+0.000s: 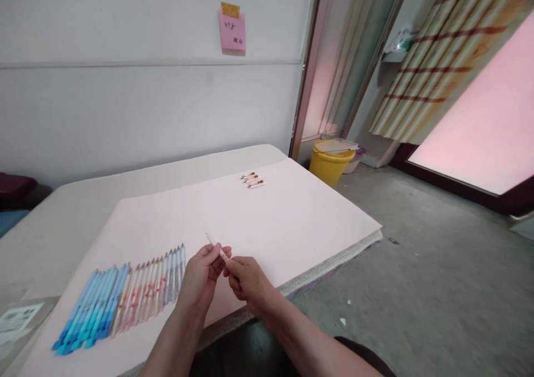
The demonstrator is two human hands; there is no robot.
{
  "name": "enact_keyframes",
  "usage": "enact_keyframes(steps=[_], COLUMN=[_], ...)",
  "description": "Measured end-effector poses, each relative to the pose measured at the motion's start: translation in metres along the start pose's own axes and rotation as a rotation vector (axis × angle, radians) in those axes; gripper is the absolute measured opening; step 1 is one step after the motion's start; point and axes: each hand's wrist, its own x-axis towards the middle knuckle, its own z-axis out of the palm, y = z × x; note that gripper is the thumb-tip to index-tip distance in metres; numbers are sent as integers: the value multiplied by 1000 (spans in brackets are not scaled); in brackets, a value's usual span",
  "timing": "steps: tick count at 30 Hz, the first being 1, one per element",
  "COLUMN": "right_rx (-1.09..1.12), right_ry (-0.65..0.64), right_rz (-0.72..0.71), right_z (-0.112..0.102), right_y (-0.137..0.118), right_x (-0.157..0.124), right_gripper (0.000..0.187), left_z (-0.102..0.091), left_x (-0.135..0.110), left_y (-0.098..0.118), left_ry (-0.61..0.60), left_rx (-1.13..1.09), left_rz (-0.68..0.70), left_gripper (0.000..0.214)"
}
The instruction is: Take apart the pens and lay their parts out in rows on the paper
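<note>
My left hand (201, 279) and my right hand (246, 279) meet above the near edge of a pale pink sheet (292, 221). Both pinch one slim cream pen (214, 244) whose tip points up and away to the left. A row of several pens (120, 299), blue at the left and pink and pale ones at the right, lies side by side on the sheet just left of my left hand. Three small pen parts (252, 179) with reddish ends lie at the far side of the sheet.
The sheet covers a beige table (125, 179) set against a white wall with a pink note (232, 29). A yellow bucket (330, 163) stands on the concrete floor to the right. A printed paper (19, 317) lies at the table's left edge.
</note>
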Motion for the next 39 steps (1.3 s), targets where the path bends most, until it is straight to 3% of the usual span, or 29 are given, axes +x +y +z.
enact_keyframes(steps=[4,6,12,17,19,22,31,39], right_rx=[-358,-389,-70,180,220,178,-208,-436], right_ry=[101,106,-82,-255,-266,-218,-33,25], right_rz=[-158,-164,27,167,186,120,-53,-159], right_z=[0,-1,-3,-3,-3,-2,4,2], right_y=[3,4,3,-4,-6,-5,-1,8], right_x=[0,0,-4,-9,-9,-8,-5,-3], right_gripper=[22,21,15,38,37,27,27,32], left_z=[2,1,-6,-2,2,4,-1,-3], left_x=[-4,-3,2,-3,-7,-8,-5,-5], left_y=[1,2,11,14,13,11,8,6], left_ry=[36,48,92,38,27,51,100,125], left_rx=[44,35,-92,-60,-42,-45,0,0], left_rz=[32,29,-9,-68,-90,-90,-10,16], left_gripper=[18,16,16,15,16,13,10,9])
